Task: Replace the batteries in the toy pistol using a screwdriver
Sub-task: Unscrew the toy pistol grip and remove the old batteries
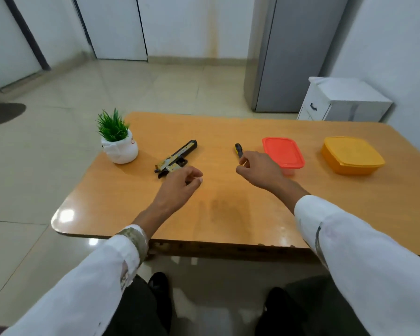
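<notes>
Red mark on plant pot [121,151] unreadable, left hand [180,184] loosely curled and empty, toy pistol [176,159] at its 11 o'clock, right hand [260,169] curled over screwdriver [238,149], can't tell if gripping.

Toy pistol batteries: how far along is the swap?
Nothing looks done: the toy pistol lies on the table. In hand: the left hand is at its grip, the right hand at the screwdriver, grasp unclear. Left: the whole unscrewing, swap and closing up.

Orange wooden tabletop [228,214] lies bare nearer than the black-and-gold toy pistol [177,157]; a white-potted green plant [118,144] stands left of it
</notes>
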